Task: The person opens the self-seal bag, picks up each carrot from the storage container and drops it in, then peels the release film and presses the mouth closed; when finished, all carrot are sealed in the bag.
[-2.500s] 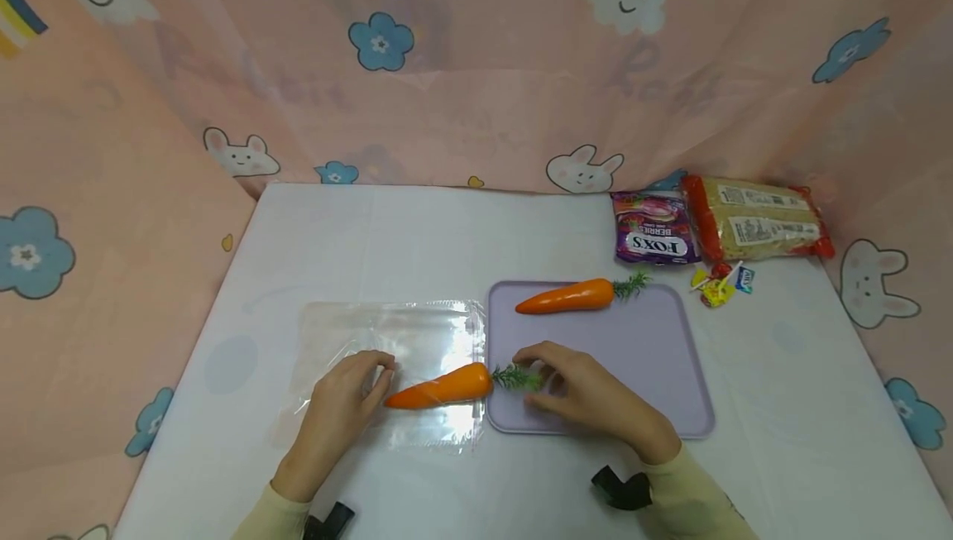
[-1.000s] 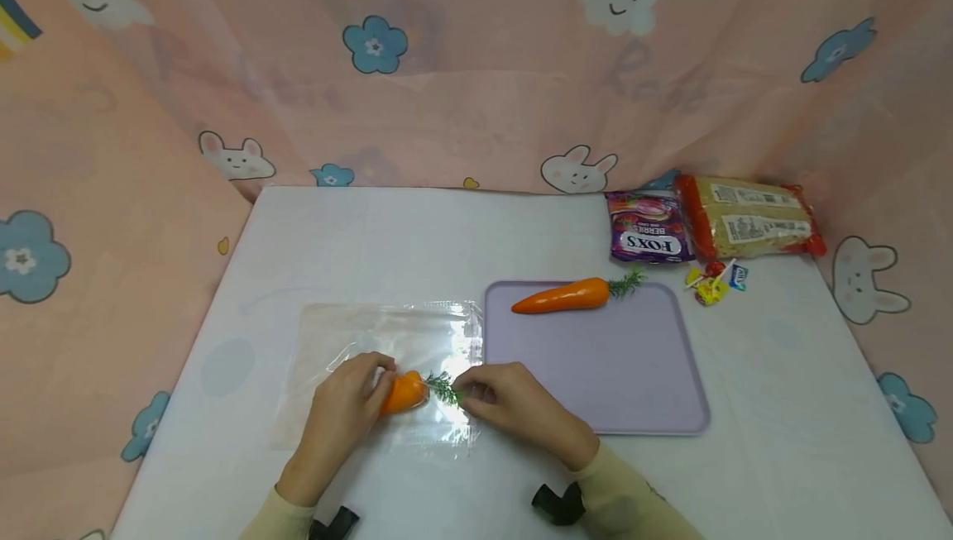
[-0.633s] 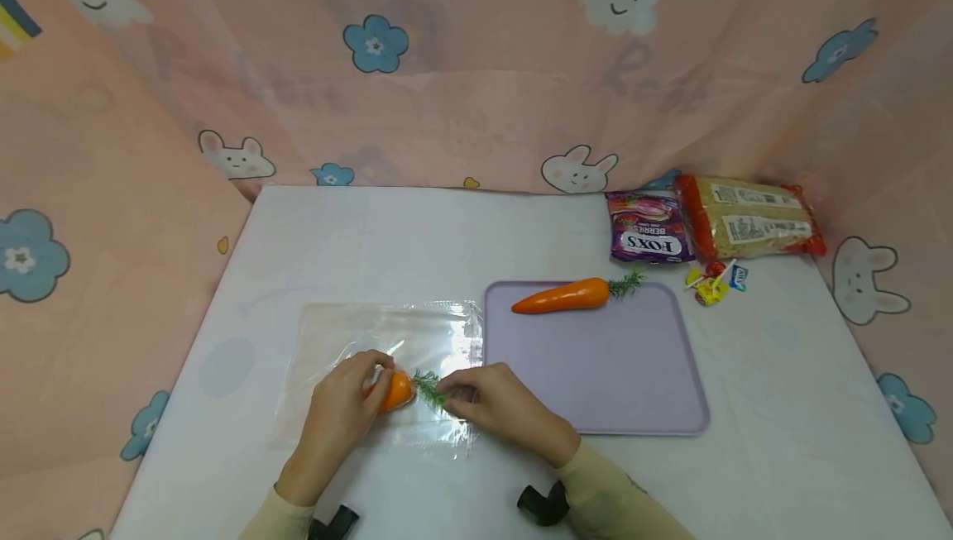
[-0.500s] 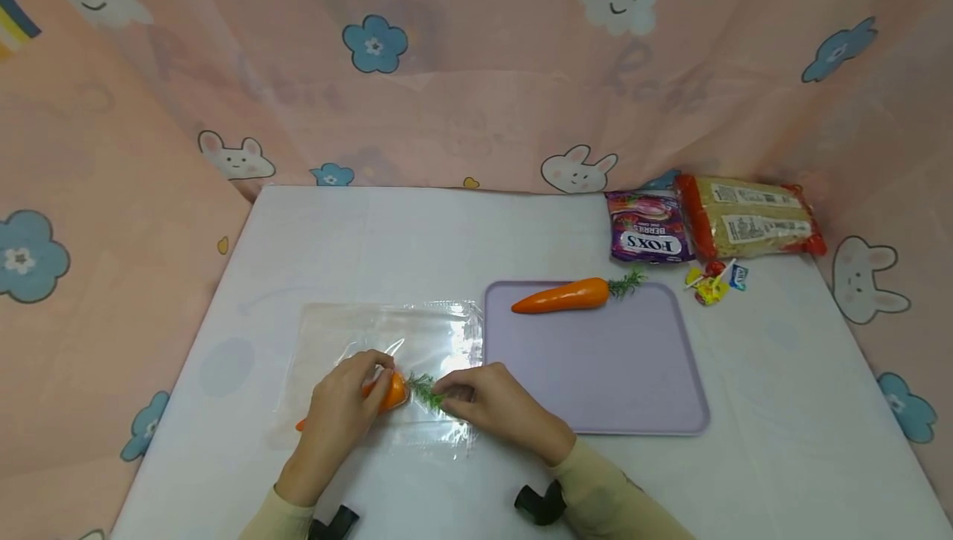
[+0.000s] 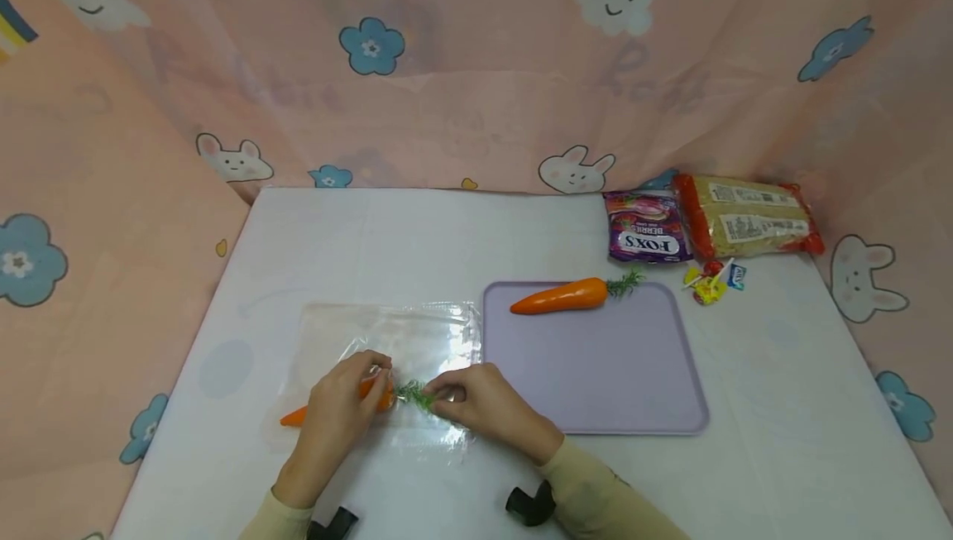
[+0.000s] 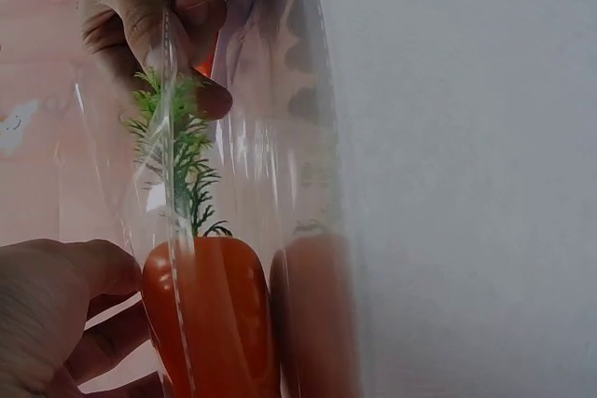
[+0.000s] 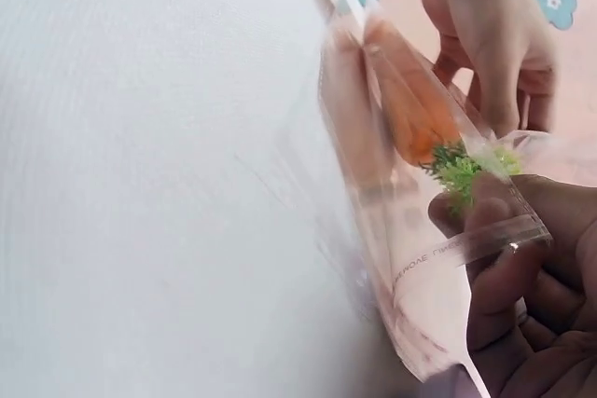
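Observation:
An orange toy carrot [image 6: 210, 314] with green leaves lies inside a clear plastic bag [image 5: 335, 325], its film wrapped over it. In the head view the carrot's tip points left, past the left wrist, and its middle is covered by the left hand. My right hand [image 5: 484, 403] pinches the leaves [image 7: 457, 174] between thumb and fingers, with its fingertips within the bag's mouth. Thumb and fingers of my left hand [image 5: 342, 399] hold up the bag's film beside the carrot's thick end. A second carrot [image 5: 562, 298] rests on the lilac tray [image 5: 596, 375].
At the back right lie a purple candy packet [image 5: 646, 227] and a yellow packet with red ends [image 5: 748, 216]. Several small wrapped sweets [image 5: 709, 285] are in front of them. The tray's left edge adjoins the bag's right edge.
My right hand has moved left from over the tray, pushing the carrot deeper into the bag until its tip shows beyond the left wrist. The left hand has stayed almost still.

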A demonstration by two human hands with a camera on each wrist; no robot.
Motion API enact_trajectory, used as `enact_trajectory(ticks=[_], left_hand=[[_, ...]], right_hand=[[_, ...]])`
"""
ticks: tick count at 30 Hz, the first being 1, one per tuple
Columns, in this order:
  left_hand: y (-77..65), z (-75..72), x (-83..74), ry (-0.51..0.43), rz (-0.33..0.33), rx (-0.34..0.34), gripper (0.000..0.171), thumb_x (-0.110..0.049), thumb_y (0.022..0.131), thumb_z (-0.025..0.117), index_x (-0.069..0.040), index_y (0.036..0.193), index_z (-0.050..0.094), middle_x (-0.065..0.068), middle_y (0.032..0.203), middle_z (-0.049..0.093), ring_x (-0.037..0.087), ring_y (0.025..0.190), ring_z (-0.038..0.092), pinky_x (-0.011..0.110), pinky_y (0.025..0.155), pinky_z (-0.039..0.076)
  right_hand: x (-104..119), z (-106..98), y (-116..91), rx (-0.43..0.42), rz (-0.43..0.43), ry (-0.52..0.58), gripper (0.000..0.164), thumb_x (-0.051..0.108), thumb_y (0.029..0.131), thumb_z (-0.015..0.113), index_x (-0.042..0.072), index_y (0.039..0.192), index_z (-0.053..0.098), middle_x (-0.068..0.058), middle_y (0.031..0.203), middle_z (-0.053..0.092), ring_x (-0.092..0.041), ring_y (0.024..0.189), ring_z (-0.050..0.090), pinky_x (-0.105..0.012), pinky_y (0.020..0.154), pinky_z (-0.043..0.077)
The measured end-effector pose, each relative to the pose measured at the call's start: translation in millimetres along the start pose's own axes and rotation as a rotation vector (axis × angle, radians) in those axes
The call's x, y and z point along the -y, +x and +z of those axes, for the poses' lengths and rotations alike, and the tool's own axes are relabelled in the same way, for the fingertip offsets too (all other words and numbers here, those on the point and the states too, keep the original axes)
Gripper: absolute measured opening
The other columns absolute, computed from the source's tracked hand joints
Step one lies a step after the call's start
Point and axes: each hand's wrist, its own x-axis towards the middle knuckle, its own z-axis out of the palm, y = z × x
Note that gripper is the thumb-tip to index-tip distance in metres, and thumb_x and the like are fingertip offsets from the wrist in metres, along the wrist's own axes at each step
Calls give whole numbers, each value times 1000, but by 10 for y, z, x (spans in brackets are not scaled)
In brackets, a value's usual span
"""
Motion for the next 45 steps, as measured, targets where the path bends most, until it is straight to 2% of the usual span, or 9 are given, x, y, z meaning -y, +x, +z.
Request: enact_trajectory(ticks=[6, 9, 15, 20, 24, 27, 33, 38, 45], left_hand=[[-22, -7, 14, -3, 0, -9, 17, -8, 79, 74, -16, 91, 65, -2, 90, 68, 17, 79, 68, 33, 65, 57], [-13, -1, 18, -13, 16, -15, 16, -8, 80, 73, -15, 92, 65, -2, 90, 68, 17, 80, 68, 33, 65, 57], [-5, 5, 26, -24, 22, -18, 16, -8, 80, 73, -15, 92, 65, -2, 90, 68, 18, 81, 68, 34, 66, 57], [-1, 6, 21, -30, 4, -2, 15, -10, 81, 73, -16, 93, 65, -3, 89, 68, 18, 82, 67, 35, 67, 57], [1, 6, 22, -30, -4, 3, 14, -10, 82, 72, -17, 93, 66, -3, 89, 68, 19, 83, 67, 36, 67, 57], [-2, 6, 25, -30, -5, 5, 15, -10, 82, 72, -17, 93, 66, -3, 90, 68, 19, 83, 67, 37, 67, 56], [-3, 5, 29, -29, -14, 11, 14, -11, 82, 72, -17, 93, 65, -3, 90, 68, 19, 83, 67, 37, 67, 56], [-8, 7, 36, -30, -17, 9, 14, -11, 82, 73, -17, 93, 65, -3, 90, 68, 19, 83, 68, 37, 67, 56], [-12, -3, 41, -34, -21, 8, 14, -11, 82, 73, -17, 93, 65, -2, 91, 68, 19, 83, 68, 38, 67, 57]], right_hand=[[5, -297, -119, -50, 61, 14, 20, 18, 84, 71, 16, 104, 72, 13, 89, 69, 1, 67, 60, -18, 61, 51], [-40, -552, -186, -104, 81, -32, 23, 15, 82, 72, 13, 105, 72, 9, 92, 70, -2, 68, 61, -19, 61, 52], [-205, -1123, -324, -206, 185, -123, 26, 20, 82, 74, 18, 108, 70, 7, 93, 68, -8, 70, 60, -24, 58, 52], [-380, -1555, -409, -305, 231, -230, 34, 22, 82, 74, 18, 115, 66, 0, 104, 64, -18, 89, 59, -37, 76, 54], [-577, -1791, -427, -343, 256, -352, 39, 22, 82, 74, 19, 119, 63, -2, 125, 57, -26, 115, 49, -52, 95, 42], [-719, -1864, -438, -318, 281, -386, 40, 20, 82, 74, 20, 120, 62, -3, 129, 54, -29, 121, 45, -55, 100, 36], [-881, -1780, -459, -244, 330, -300, 43, 22, 85, 72, 26, 126, 57, -2, 130, 51, -26, 120, 45, -54, 104, 32], [-855, -1692, -439, -217, 274, -301, 43, 27, 84, 73, 24, 124, 58, -2, 126, 54, -24, 113, 49, -51, 102, 36], [-775, -1608, -484, -164, 232, -249, 43, 41, 82, 71, 28, 121, 59, 5, 122, 56, -17, 110, 51, -48, 101, 39]])
